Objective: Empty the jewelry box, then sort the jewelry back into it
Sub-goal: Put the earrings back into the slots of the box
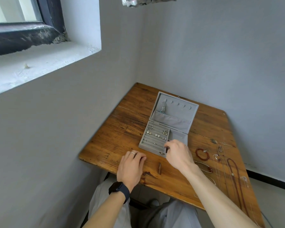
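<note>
A grey velvet jewelry box (184, 138) lies open on the wooden table (125, 129), its lid (190, 111) leaning back with one necklace (163, 108) hanging inside. Several earrings and rings (156, 134) sit in the slotted tray on the box's left side. My right hand (178, 152) hovers over the box's near right corner, fingers curled down at the tray's edge; what they pinch is hidden. My left hand (132, 167), with a ring and a dark wristwatch, rests flat on the table just in front of the box.
A red bead bracelet (200, 154), a long red bead necklace (237, 176) and several thin chains (220, 150) lie on the table to the right. A small brown piece (159, 168) lies between my hands. Walls close in at left and behind.
</note>
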`<state>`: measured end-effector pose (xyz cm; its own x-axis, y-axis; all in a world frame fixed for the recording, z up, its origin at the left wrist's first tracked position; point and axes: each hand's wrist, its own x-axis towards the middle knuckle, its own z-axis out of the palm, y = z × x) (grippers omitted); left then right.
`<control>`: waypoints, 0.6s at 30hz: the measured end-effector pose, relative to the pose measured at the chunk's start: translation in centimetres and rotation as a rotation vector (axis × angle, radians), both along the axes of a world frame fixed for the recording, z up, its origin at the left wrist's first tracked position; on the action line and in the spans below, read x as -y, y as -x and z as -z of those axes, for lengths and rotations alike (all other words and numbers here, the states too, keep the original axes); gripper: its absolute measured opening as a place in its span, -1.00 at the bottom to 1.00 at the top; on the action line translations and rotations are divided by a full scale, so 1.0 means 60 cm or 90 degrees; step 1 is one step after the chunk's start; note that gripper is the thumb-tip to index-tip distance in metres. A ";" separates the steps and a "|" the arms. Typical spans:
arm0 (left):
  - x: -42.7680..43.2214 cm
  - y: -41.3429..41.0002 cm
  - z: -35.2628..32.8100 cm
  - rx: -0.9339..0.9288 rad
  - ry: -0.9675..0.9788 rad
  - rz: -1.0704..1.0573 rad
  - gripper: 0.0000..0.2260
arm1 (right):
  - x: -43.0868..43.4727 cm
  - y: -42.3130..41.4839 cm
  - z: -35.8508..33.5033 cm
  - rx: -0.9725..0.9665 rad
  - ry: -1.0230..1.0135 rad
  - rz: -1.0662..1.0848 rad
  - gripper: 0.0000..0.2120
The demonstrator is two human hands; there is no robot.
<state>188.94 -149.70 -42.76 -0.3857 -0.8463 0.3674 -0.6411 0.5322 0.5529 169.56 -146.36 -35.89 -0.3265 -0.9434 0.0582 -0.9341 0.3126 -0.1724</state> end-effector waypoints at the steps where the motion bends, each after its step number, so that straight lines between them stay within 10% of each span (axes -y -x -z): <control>1: 0.000 0.001 0.000 -0.003 0.002 -0.004 -0.87 | -0.003 -0.002 0.004 -0.012 -0.010 -0.017 -0.61; 18: 0.071 0.048 -0.084 -0.065 -0.038 0.098 -0.91 | -0.098 -0.013 0.060 0.038 0.149 0.028 -0.68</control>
<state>186.07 -153.98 -37.73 -0.4755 -0.8020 0.3615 -0.4941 0.5835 0.6445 170.35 -140.51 -39.48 -0.3769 -0.8911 0.2528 -0.9063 0.2984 -0.2993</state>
